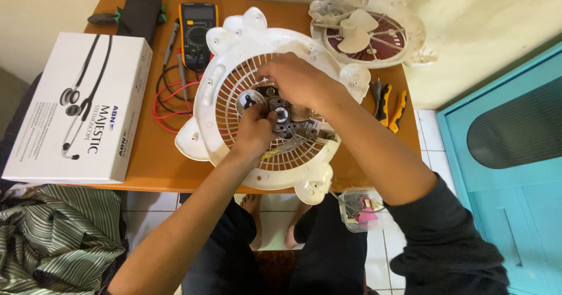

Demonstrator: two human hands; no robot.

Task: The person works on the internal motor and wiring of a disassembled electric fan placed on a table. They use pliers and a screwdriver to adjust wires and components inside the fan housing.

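The left hand [256, 128] pinches the edge of the small metal motor [285, 119] at the middle of a white fan housing [222, 84], its fingers closed narrowly on the motor's left side. The right hand [295, 78] reaches in from above, curled over the top of the same motor with its fingertips pressed down near the hub; whether it grips a part there or only rests on it cannot be told. The housing, a round plastic grille with ribs fanning out from the centre, lies flat on the orange table [164, 166] and overhangs the near edge. Just to its left lie red and black test leads [167, 105], running up to a dark multimeter [198, 28] with a yellow border. A white box [76, 105] showing a stethoscope sits at the left end of the table, and a black case [140, 11] lies at the far edge. A second fan part with pale blades [366, 28] rests at the far right corner, with yellow-handled pliers [389, 105] beside it. A clear plastic container [360, 210] of small parts sits near the person's right knee.
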